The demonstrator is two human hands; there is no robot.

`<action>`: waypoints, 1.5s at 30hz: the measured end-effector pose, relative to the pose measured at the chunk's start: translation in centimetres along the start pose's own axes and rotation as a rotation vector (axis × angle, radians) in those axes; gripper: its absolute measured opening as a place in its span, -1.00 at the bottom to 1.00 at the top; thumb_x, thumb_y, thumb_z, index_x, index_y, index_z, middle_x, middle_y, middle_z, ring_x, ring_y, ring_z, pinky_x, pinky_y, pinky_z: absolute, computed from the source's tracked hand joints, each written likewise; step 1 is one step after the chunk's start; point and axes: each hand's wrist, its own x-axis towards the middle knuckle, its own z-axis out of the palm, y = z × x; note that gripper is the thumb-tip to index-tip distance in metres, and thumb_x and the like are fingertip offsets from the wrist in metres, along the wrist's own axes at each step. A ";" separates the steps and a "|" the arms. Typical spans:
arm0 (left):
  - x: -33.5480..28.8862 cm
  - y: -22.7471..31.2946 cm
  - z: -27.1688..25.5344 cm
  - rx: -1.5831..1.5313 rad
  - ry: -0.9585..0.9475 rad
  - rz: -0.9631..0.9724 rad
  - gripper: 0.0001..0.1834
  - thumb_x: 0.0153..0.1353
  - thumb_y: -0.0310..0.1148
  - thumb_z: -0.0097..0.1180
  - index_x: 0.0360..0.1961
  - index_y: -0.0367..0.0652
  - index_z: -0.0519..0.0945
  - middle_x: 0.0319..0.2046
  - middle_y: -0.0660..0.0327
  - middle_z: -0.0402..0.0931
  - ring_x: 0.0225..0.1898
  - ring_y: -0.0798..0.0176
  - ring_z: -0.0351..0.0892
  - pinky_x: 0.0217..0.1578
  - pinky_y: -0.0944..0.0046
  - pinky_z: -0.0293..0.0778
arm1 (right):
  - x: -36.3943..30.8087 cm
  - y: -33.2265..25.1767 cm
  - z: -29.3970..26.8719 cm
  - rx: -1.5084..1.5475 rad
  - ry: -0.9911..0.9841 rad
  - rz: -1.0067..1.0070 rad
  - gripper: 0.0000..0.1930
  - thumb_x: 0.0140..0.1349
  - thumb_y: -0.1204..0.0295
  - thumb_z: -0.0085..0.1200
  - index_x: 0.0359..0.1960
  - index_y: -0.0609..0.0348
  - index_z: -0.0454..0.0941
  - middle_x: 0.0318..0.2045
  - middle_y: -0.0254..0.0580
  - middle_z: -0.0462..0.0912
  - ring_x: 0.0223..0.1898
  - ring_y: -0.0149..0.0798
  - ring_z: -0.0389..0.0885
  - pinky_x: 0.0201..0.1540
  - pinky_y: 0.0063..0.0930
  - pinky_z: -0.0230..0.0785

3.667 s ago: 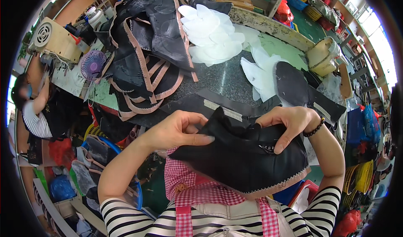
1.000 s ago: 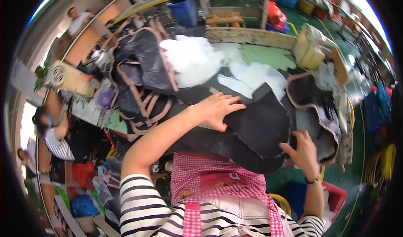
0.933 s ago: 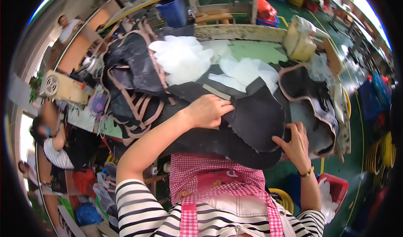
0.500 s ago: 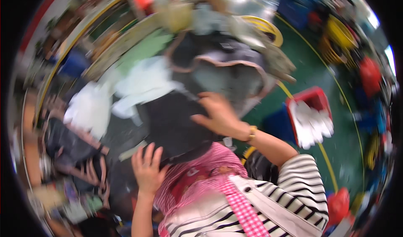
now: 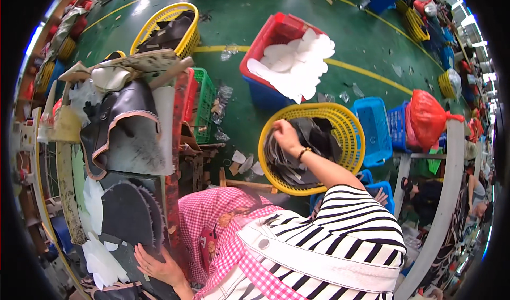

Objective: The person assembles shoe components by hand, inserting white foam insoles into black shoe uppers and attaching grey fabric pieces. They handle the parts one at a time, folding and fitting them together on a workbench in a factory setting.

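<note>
My left hand point(image 5: 158, 267) rests with outstretched fingers at the near edge of a stack of black rounded flat pieces point(image 5: 127, 209) on the worktable. My right hand point(image 5: 287, 137) reaches down into a yellow plastic basket point(image 5: 348, 140) on my right. Its bent fingers close on the edges of dark flat pieces point(image 5: 305, 172) packed inside; the fingertips are partly hidden. White thin sheets point(image 5: 103, 260) lie beside the black stack. Farther along the table is a black piece with a pale pink edge point(image 5: 127, 100).
A red bin point(image 5: 260, 45) full of white rounded pieces stands ahead on the green floor. Another yellow basket point(image 5: 191, 37) holds dark pieces at the far left. A blue tray point(image 5: 372, 132) and a red bag point(image 5: 426, 120) are right of the near basket, beside a grey metal frame point(image 5: 443, 193).
My view has swung to the right. My right hand has left the black pieces on the table and gone into the yellow basket. The left hand stays by the black stack.
</note>
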 end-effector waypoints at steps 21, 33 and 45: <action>-5.5 3.7 3.6 -0.328 -0.262 0.356 -0.63 0.22 -0.45 0.11 0.06 -0.26 0.51 0.11 0.03 0.43 0.19 -0.05 0.36 0.16 0.05 0.33 | -8.8 21.1 6.5 0.734 -0.147 1.546 -0.64 0.20 0.39 0.10 0.01 0.24 0.42 -0.07 0.05 0.54 -0.14 0.01 0.61 -0.10 -0.11 0.51; -7.5 1.7 3.6 -2.050 0.255 -1.511 0.10 -0.03 0.29 0.27 0.26 -0.40 0.16 0.24 -0.08 0.21 0.30 -0.07 0.18 0.35 -0.04 0.10 | -5.1 29.8 6.0 0.664 -0.348 1.479 -0.89 0.20 0.36 0.00 -0.32 0.09 0.47 -0.31 -0.22 0.64 -0.27 -0.19 0.64 -0.24 -0.27 0.52; -6.2 -1.4 6.9 -2.006 0.593 -1.627 -0.26 0.09 0.05 0.25 0.15 -0.27 0.43 0.14 0.01 0.45 0.16 -0.08 0.41 0.16 -0.12 0.35 | -4.0 30.9 4.3 0.925 -0.372 1.390 -0.92 0.20 0.39 0.12 -0.35 -0.01 0.46 -0.37 -0.27 0.62 -0.42 -0.32 0.57 -0.30 -0.36 0.52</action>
